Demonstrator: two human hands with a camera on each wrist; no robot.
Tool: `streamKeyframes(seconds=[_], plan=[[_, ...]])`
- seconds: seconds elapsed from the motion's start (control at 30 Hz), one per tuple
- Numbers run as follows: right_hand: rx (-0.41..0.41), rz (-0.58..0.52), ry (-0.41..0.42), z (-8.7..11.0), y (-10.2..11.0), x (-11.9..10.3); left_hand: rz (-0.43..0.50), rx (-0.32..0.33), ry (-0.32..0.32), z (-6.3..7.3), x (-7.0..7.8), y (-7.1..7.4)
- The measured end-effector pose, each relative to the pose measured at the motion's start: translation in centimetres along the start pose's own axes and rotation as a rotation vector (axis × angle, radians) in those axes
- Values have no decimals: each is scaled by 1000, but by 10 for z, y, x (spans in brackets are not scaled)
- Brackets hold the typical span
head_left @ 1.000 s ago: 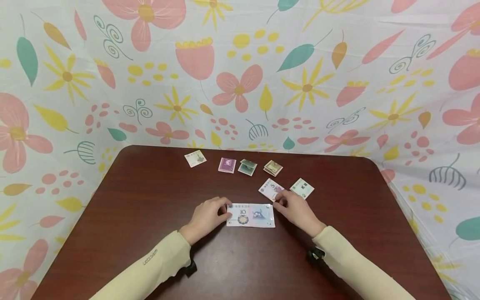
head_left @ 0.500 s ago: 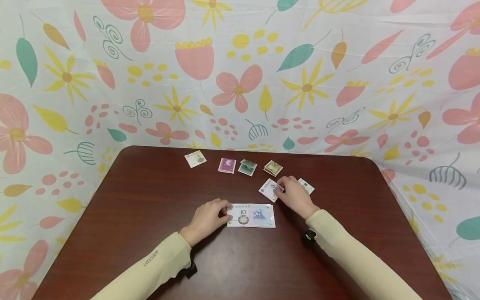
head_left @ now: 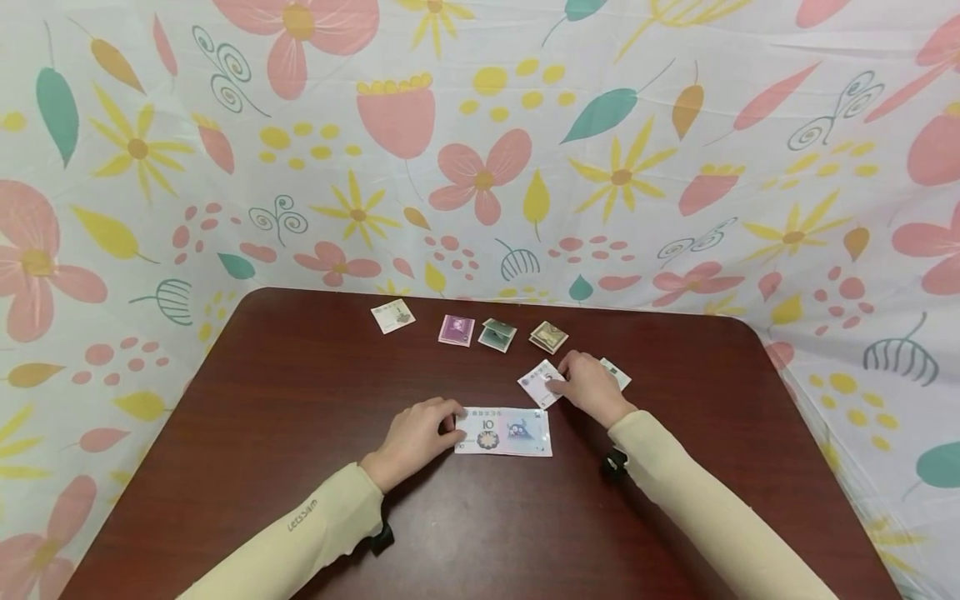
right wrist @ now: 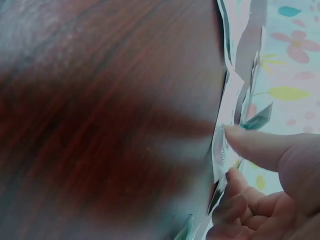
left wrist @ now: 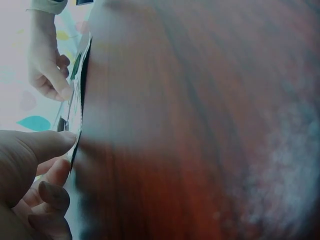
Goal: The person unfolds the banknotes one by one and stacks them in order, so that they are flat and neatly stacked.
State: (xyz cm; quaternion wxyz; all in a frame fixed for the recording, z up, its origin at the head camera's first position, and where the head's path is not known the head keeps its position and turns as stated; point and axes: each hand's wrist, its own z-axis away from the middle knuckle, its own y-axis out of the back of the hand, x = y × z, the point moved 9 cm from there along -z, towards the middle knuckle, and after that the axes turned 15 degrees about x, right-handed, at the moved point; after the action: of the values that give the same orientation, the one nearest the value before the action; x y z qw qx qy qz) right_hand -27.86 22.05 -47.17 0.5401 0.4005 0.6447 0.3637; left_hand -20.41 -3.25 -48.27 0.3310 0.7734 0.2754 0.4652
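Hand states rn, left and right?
Left hand: closed, pinching the 10 note by its left end.
Right hand: closed, pinching the 5 note.

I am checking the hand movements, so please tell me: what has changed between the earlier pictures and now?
The right hand left the far right corner of the note marked 10, moved forward, and now pinches the note marked 5. The left hand still pinches the left end of the note marked 10, and the four small notes along the far side stay in place.
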Motion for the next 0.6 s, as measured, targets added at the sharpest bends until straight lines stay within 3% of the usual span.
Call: streamKeyframes(seconds=[0.3, 0.6], plan=[[76, -44, 22, 4, 11, 1, -5, -6, 1, 0, 0, 0], [192, -170, 54, 11, 35, 0, -15, 19, -17, -1, 1, 1]])
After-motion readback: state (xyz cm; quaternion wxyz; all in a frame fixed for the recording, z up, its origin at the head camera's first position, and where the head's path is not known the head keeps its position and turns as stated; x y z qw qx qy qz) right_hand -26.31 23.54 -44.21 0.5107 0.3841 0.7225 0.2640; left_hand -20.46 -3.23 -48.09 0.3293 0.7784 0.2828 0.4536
